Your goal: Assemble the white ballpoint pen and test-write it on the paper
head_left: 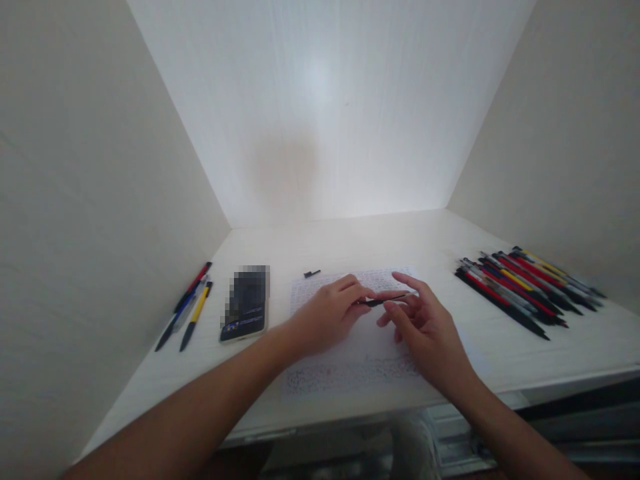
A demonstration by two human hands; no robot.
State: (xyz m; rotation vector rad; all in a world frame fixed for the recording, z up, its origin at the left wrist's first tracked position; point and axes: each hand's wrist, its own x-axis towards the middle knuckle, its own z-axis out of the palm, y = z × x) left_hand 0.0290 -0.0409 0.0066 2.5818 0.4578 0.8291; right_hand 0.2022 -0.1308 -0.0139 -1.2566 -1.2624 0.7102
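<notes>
"So, where is the slim black pen (375, 303)?"

"Between the two hands, above the white paper sheet covered in small handwriting (325, 379). The left hand (330, 313) pinches one end between thumb and fingers."

"And the right hand (425, 327)?"

"It grips the other end, towards the pale tip, with the thumb against it and one finger lifted away (rather a delicate hold, that)."

"What lies past the sheet's far edge?"

"A small black pen cap (312, 273), near the sheet's upper left corner, on the white wood-grain desk (345, 243)."

"Anything to the left?"

"A dark-screened rectangular phone with a pale edge (246, 307), partly blurred out by blocks. Beyond it, close to the left panel, lie a yellow-and-black pen (197, 315) and, just beside it, a few red, blue and black pens (185, 305)."

"And over on the right?"

"A slanting pile of red, yellow, black and clear pens (523, 287), well apart from the right hand. They overlap too much to count."
</notes>
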